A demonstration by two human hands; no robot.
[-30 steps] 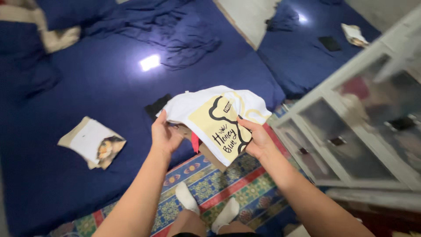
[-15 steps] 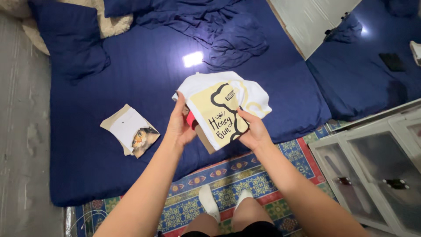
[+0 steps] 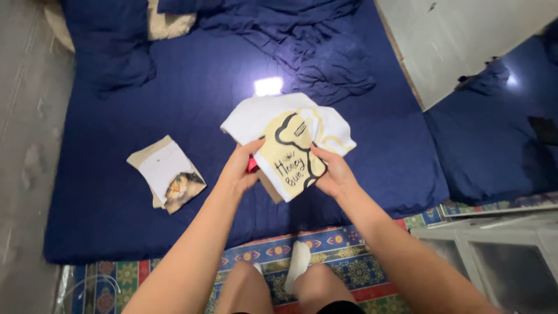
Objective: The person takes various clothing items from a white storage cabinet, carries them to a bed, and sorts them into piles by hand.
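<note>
Your left hand [image 3: 238, 170] and right hand [image 3: 329, 174] both grip a folded white shirt [image 3: 289, 136], held up over the near edge of the blue mattress [image 3: 116, 221]. Its front carries a pale yellow panel with a black looping outline, black script and a small dark tag near the top. Under the shirt your hands also hold a brown card [image 3: 271, 191] and something red [image 3: 251, 166]; only slivers show, so what they are is hard to make out.

To the left, on the mattress and well apart from your hands, lies a second shirt [image 3: 165, 173], folded white on a tan backing with a cat picture at its lower corner. A dark blue blanket [image 3: 302, 40] lies rumpled at the far side, beside a bright light patch [image 3: 268, 86]. A cabinet [image 3: 500, 256] with clear panels is cut off at the lower right, and your socked feet stand on a patterned rug [image 3: 337, 244].

Since half a second ago the shirt is more bunched, your left thumb has moved across its front, and the view has shifted left, so less of the cabinet shows.
</note>
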